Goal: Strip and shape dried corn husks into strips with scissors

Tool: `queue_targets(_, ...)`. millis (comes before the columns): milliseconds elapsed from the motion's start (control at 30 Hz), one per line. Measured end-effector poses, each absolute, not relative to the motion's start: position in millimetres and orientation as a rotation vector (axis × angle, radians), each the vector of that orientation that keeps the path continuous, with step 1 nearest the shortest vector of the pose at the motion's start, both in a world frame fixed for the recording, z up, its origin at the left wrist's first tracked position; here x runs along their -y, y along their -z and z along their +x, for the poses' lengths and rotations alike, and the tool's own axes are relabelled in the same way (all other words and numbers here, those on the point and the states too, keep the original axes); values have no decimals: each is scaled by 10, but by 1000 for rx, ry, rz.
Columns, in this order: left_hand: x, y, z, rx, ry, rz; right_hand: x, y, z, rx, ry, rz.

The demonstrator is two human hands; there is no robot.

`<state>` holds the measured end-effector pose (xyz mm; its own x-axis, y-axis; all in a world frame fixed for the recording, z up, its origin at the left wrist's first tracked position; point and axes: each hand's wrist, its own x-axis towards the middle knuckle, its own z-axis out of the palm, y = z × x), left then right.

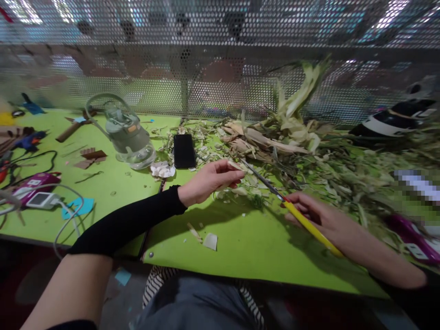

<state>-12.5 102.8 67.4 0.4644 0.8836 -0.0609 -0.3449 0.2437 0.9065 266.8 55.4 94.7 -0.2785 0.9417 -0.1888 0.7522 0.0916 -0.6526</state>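
Yellow-handled tool (308, 224) gripped in right hand (314, 211), left hand (213, 180) pinching pale strip (236, 166), dark-screened phone (184, 151)

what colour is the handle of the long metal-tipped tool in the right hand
The long handle is bright yellow, best seen in the head view.

Behind my left hand (215, 181) I wear a snug black sleeve (137, 219); more black fabric (409, 295) sits lower right, grey-blue cloth (192, 305) beside striped cloth (156, 283) at bottom centre.

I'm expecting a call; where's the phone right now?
In the head view, the phone lies on the green table, left of centre, between the bottle and the husks, beyond the left hand.
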Motion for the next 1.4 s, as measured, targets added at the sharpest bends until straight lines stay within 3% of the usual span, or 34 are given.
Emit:
queue_targets(200,-1028,-678,-123,-693,-915,997,-562,-988,2588,1952,-1073,-1680)
queue_targets(500,-1107,-662,-141,-812,-936,965,-578,-891,2712,2065,-912,-1725)
queue_targets(1100,-1069,-721,-149,-855,-845,963,-567,-958,2628,2044,-1095,-1785)
queue_targets(1400,-1081,-676,-144,-841,-827,981,-576,-867,2715,2191,-847,-1770)
